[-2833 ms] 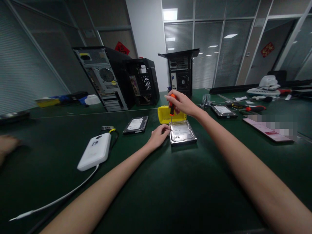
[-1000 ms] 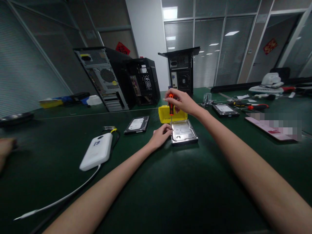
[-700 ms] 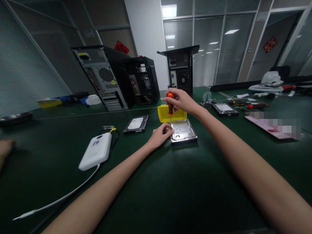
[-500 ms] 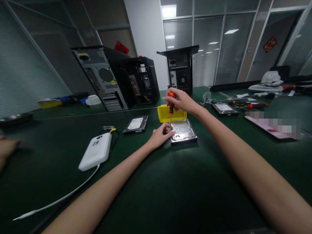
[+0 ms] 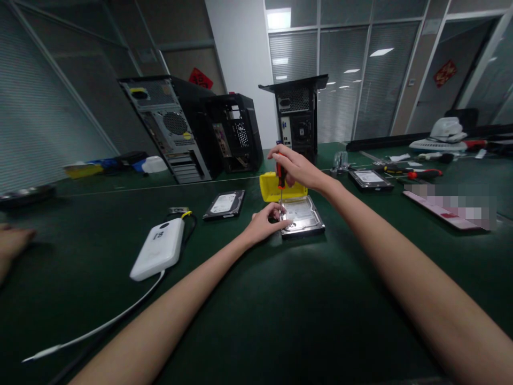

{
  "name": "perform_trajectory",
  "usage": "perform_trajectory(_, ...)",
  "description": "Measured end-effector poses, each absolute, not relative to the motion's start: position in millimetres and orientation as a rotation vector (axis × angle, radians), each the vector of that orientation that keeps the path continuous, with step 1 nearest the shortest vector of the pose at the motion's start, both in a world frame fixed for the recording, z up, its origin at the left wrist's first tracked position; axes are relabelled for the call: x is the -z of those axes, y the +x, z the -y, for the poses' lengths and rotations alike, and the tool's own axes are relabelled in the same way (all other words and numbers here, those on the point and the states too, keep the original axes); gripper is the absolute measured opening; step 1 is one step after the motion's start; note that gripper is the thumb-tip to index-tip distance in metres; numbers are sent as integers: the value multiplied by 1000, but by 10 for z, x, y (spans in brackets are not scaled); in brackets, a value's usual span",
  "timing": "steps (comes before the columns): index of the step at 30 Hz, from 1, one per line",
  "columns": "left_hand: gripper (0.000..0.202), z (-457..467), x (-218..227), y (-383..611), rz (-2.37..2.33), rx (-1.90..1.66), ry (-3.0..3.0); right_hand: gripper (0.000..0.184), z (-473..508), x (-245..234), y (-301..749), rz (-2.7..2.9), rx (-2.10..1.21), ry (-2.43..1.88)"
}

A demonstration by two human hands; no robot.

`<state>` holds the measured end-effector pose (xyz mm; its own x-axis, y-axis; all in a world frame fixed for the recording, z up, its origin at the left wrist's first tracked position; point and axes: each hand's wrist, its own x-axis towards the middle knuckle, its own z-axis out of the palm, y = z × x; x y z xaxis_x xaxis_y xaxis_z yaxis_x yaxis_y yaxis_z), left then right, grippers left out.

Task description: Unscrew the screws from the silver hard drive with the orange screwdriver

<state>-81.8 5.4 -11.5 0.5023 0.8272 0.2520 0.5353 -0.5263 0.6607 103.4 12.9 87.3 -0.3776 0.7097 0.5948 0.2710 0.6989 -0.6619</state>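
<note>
A silver hard drive (image 5: 305, 215) lies flat on the dark green table, its far edge beside a yellow plastic case (image 5: 272, 187). My right hand (image 5: 294, 167) is closed around the orange-and-black handle of a screwdriver (image 5: 281, 179), held upright. The shaft points down at the drive's left edge, where my fingers partly hide the tip. My left hand (image 5: 265, 222) rests at that same edge, fingers and thumb gripping the hard drive near the screwdriver tip.
Another hard drive (image 5: 225, 204) and a white power bank (image 5: 160, 248) with a cable lie to the left. A third hard drive (image 5: 369, 179), pliers (image 5: 425, 174) and a pink flat object (image 5: 444, 211) are at right. Computer cases (image 5: 176, 128) stand behind. Another person's hand (image 5: 14, 240) shows at far left.
My right hand has shifted its fingers on the screwdriver handle, covering more of it. My left thumb reaches slightly farther over the drive. The drive stays in place.
</note>
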Motion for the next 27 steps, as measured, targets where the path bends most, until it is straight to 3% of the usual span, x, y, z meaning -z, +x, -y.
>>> perform_trajectory(16,45,-26,97,-805,-1125,-756,2252,20,-123,-900,1062,2013,-547,-710)
perform_trajectory(27,47,-32,102,-813,-1135,-740,2254,28,-73,-943,1025,1995,-625,-688)
